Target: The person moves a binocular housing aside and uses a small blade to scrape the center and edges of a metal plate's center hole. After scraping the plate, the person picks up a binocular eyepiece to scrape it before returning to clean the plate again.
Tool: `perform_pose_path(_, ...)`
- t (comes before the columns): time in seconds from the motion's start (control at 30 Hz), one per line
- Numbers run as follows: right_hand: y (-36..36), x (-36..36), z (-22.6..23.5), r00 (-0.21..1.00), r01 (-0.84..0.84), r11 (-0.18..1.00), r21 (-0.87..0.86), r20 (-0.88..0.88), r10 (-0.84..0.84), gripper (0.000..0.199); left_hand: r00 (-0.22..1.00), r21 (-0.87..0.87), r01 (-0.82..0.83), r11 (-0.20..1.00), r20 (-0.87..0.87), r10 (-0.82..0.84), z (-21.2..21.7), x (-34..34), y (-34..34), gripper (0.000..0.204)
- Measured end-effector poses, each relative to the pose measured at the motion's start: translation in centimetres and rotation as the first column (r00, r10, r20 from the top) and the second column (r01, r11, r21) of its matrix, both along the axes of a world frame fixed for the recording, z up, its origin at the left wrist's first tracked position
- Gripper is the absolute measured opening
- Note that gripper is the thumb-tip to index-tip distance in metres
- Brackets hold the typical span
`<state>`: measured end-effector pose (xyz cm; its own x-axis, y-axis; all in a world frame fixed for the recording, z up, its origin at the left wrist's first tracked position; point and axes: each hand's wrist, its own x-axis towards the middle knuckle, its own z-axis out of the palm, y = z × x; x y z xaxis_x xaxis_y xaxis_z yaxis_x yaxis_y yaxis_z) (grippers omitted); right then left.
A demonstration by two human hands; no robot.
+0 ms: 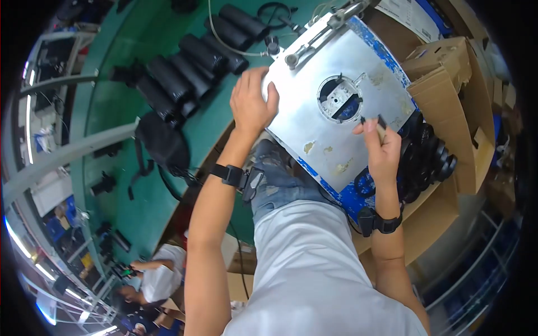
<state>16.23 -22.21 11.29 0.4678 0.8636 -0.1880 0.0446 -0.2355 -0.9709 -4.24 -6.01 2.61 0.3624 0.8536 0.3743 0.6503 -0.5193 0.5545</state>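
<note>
So there's an open cardboard box beside a scuffed silver plate, black ribbed parts heaped among the box flaps, left hand resting open-fingered on the plate's edge, right hand near the round hole, fingers pinching a small dark piece.

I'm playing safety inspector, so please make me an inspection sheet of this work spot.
Surface: silvery plate, patchy, blue showing at edges
Job's things: round opening in plate, metal bar across it; small dark object
Clutter: black cylinders and a strapped black item on the green table
Hands: left hand on plate's edge, right hand pinching that object near the opening
Cables: thin pale hose beside plate
Surroundings: cardboard boxes at right, another person lower left
</note>
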Motion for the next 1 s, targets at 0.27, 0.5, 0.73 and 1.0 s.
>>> perform_pose_path(0.27, -2.4, 2.7, -1.2, 0.995, 0.01, 0.998, 0.056, 0.1, -0.015, 0.012, 0.999, -0.004, 0.032, 0.999, -0.021, -0.032, 0.5, -0.4, -0.3, 0.032)
perform_pose_path(0.5, 3.4, 10.6, -2.3, 0.898, 0.378, 0.922, 0.085, -0.277, -0.343, 0.038, 0.996, -0.025, 0.037, 0.999, -0.08, -0.039, 0.7, -0.5, -0.4, 0.032)
perform_pose_path(0.73, 6.7, 10.0, -8.8, 0.718, 0.331, 0.933, 0.144, 0.603, -0.348, 0.036, 0.988, 0.249, 0.152, 0.956, -0.013, -0.154, 2.9, 1.2, -2.1, 0.02)
perform_pose_path(1.0, 6.8, 10.2, -9.2, 0.725, 0.267, 0.932, 0.247, 0.585, -0.363, 0.032, 0.907, -0.172, 0.411, 0.895, -0.024, -0.421, 3.3, 9.6, -1.0, 0.02)
